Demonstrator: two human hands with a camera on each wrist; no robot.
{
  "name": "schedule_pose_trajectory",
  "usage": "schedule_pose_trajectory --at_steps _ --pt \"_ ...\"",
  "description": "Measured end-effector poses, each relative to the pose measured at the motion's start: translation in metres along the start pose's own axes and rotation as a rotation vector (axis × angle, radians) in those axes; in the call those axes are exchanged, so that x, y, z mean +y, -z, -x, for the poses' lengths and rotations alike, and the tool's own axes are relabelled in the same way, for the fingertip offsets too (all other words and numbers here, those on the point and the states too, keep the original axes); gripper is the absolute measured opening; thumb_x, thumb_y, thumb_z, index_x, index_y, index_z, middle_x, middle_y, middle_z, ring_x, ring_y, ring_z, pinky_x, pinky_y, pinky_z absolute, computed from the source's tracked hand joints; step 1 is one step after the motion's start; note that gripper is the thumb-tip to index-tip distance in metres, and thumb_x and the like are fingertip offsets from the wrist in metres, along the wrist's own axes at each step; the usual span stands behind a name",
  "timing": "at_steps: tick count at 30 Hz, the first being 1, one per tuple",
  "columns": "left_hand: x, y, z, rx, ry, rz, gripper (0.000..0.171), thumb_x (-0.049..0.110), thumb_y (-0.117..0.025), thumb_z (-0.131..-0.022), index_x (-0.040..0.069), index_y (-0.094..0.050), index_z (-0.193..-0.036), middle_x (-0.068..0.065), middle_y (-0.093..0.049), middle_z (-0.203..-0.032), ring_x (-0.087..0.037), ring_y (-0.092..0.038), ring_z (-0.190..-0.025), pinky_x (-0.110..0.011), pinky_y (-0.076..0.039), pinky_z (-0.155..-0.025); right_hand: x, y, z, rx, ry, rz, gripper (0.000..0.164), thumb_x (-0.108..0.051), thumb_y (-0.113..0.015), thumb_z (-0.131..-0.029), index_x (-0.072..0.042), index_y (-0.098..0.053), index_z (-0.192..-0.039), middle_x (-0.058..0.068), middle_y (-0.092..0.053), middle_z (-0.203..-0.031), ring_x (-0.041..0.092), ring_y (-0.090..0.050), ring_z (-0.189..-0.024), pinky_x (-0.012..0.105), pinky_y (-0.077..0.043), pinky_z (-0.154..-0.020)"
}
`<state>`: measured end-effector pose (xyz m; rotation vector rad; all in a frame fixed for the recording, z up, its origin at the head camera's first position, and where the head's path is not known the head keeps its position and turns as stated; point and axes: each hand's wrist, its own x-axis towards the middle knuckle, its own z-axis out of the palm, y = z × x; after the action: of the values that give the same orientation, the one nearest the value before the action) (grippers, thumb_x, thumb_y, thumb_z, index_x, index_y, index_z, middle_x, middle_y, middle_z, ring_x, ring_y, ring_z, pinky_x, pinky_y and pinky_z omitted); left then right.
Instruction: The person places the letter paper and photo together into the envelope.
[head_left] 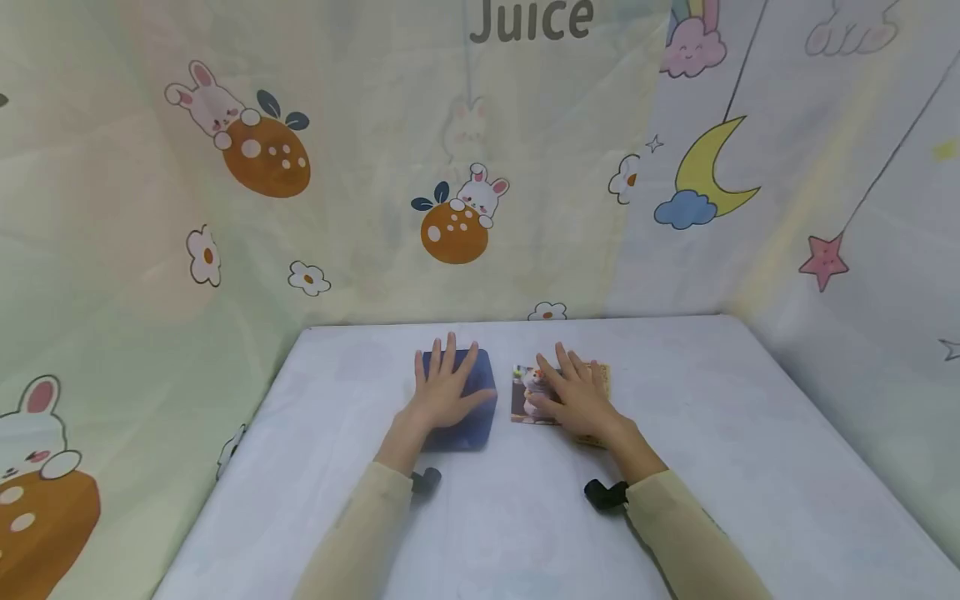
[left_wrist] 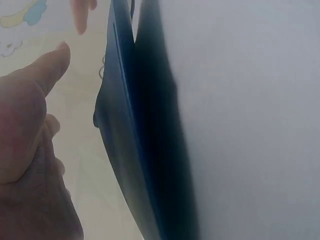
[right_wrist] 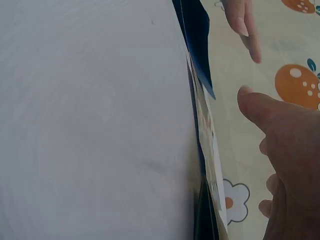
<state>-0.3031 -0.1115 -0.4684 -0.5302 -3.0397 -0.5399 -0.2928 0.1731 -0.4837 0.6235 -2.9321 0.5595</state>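
Note:
On the white table lies a dark blue flat thing with rounded corners. My left hand is spread over it, fingers straight and apart; the left wrist view shows a gap between hand and blue surface. To the right lies a picture card printed with a pale, rounded figure. A tan patterned piece sits beside it, partly covered. Above both, my right hand has its fingers extended and holds nothing. In the right wrist view the thin stacked edges lie apart from that hand.
The table meets a printed cloth backdrop at the back and sides. Dark wrist-worn pieces, one left and one right, stick out from the sleeves.

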Motion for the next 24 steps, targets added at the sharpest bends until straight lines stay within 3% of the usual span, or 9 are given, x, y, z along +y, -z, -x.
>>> schedule_pose_trajectory --at_steps 8,14,18,24 --pt "-0.015 0.011 0.003 -0.025 0.029 0.006 0.093 0.076 -0.045 -0.097 0.029 -0.007 -0.168 -0.017 0.010 -0.175 -0.042 0.016 -0.160 -0.070 0.013 -0.124 -0.016 -0.005 -0.015 -0.019 0.016 -0.034 0.079 -0.057 -0.055 -0.102 -0.021 -0.025 -0.166 0.017 -0.004 -0.175 0.046 -0.010 -0.160 0.075 -0.003 -0.124" --pt "-0.021 0.008 0.003 -0.060 0.051 0.048 0.089 0.069 -0.046 -0.100 0.030 -0.003 -0.168 -0.015 0.011 -0.175 -0.041 0.016 -0.161 -0.068 0.014 -0.125 -0.027 -0.013 -0.030 -0.041 0.028 -0.018 0.079 -0.058 -0.054 -0.102 -0.021 -0.025 -0.166 0.018 -0.007 -0.175 0.046 -0.015 -0.160 0.075 -0.006 -0.124" --pt "-0.023 0.006 0.001 -0.059 0.045 0.044 0.089 0.069 -0.047 -0.101 0.031 -0.003 -0.168 -0.017 0.008 -0.175 -0.042 0.013 -0.161 -0.069 0.013 -0.125 -0.035 -0.016 -0.039 -0.059 0.027 -0.028 0.080 -0.061 -0.053 -0.102 -0.023 -0.024 -0.166 0.017 -0.007 -0.175 0.046 -0.015 -0.160 0.073 -0.005 -0.126" --pt "-0.027 0.003 -0.002 -0.052 0.042 0.072 0.092 0.070 -0.044 -0.101 0.030 0.007 -0.167 -0.014 0.006 -0.175 -0.039 0.009 -0.162 -0.068 0.007 -0.127 -0.043 -0.020 -0.053 -0.092 0.030 -0.024 0.082 -0.066 -0.047 -0.102 -0.024 -0.021 -0.167 0.015 -0.004 -0.176 0.044 -0.015 -0.160 0.072 -0.005 -0.126"
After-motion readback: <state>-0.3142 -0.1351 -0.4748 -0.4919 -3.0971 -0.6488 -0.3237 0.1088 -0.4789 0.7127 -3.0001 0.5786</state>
